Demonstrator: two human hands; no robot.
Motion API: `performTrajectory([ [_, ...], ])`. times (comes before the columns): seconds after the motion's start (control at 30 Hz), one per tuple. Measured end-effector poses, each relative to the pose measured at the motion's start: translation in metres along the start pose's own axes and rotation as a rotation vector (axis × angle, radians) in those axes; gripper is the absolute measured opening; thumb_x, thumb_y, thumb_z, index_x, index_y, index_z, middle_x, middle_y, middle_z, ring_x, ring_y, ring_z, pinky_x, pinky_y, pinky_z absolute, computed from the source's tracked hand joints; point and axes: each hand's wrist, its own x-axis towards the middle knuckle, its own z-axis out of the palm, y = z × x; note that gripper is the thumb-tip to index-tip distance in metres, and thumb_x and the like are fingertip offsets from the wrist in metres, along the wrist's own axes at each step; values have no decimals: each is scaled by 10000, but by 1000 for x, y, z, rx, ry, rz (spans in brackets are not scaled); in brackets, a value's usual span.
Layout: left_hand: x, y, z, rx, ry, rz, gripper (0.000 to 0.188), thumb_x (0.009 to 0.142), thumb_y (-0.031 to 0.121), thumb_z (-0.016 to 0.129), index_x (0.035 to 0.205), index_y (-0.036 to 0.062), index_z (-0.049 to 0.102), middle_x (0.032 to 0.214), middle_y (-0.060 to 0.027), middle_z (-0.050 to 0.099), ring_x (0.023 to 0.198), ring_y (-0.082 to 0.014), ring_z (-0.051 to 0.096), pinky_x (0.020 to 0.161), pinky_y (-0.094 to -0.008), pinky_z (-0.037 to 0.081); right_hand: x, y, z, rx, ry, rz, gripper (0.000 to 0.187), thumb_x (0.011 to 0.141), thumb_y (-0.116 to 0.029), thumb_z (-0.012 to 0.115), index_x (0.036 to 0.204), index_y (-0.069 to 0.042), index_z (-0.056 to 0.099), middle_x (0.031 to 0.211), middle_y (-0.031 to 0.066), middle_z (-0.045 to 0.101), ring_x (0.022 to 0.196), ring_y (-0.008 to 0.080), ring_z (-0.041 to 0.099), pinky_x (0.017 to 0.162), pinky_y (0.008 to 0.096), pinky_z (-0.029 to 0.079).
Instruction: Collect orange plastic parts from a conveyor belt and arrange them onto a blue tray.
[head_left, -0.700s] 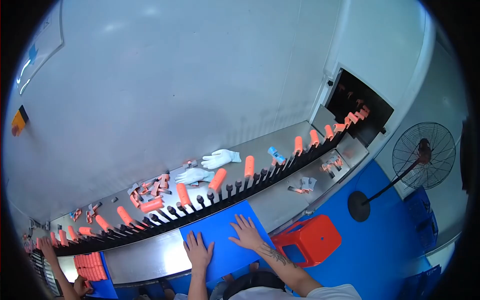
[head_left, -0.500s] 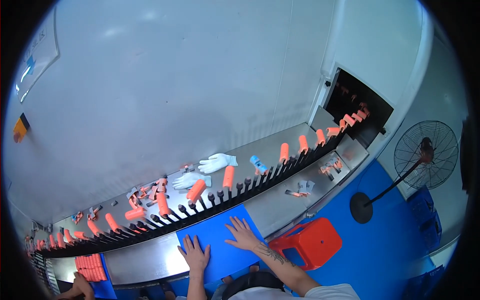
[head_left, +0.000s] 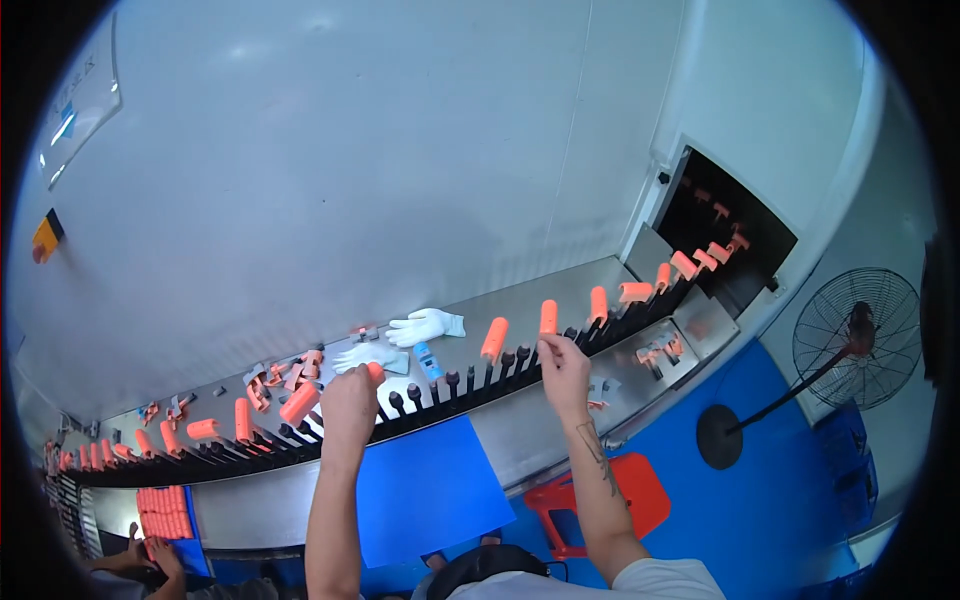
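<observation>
A row of dark upright pegs runs along the bench, several of them topped with orange half-tube plastic parts. My left hand (head_left: 349, 408) is closed around one orange part (head_left: 375, 374), of which only the end shows past my fingers. To the right, my right hand (head_left: 564, 372) pinches the lower end of another orange part (head_left: 548, 316) that stands on the row. Between my hands, one more orange part (head_left: 495, 338) sits on its peg, untouched. A blue sheet (head_left: 430, 490) lies on the bench front below my arms.
White gloves (head_left: 427, 326) and a blue bottle-like object (head_left: 428, 361) lie behind the pegs, beside loose orange scraps (head_left: 300, 372). At right are a dark wall opening (head_left: 730, 205), a red stool (head_left: 640, 490) and a fan (head_left: 857, 325). Another person's hands (head_left: 150, 550) work by stacked orange parts (head_left: 164, 513) at far left.
Both my hands have risen from the blue sheet to the peg row and closed on orange parts. The parts along the row have shifted left.
</observation>
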Motion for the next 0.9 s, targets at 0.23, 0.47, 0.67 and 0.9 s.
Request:
performTrajectory([
  [0.23, 21, -4, -6, 55, -158, -172, 291, 690, 171, 826, 862, -18, 687, 847, -217, 697, 827, -370, 691, 770, -454, 547, 41, -38, 44, -428, -523, -77, 436, 896, -373, 688, 796, 50, 660, 742, 236, 663, 740, 415, 665, 686, 444, 526],
  [0.47, 23, 13, -8, 23, -18, -147, 251, 779, 216, 743, 800, -31, 707, 713, -190, 682, 671, -324, 688, 636, -417, 534, 83, -30, 26, -446, -706, -68, 250, 780, -181, 735, 869, 51, 706, 786, 225, 698, 746, 354, 701, 689, 439, 543],
  [0.67, -70, 26, -10, -883, 372, -296, 220, 906, 130, 685, 1054, -33, 703, 760, -65, 704, 637, -133, 663, 606, -264, 533, -8, 37, -45, 576, -442, 201, 380, 841, -92, 716, 1196, 29, 653, 1064, 99, 722, 938, 103, 660, 802, 320, 532],
  [0.9, -78, 195, 208, -665, -277, -280, 541, 804, 299, 782, 1192, -52, 643, 1041, -262, 682, 899, -387, 693, 810, -412, 553, -94, 145, -56, -376, -388, 38, 441, 790, -135, 741, 1191, 14, 635, 1131, 192, 652, 1027, 407, 614, 920, 427, 507],
])
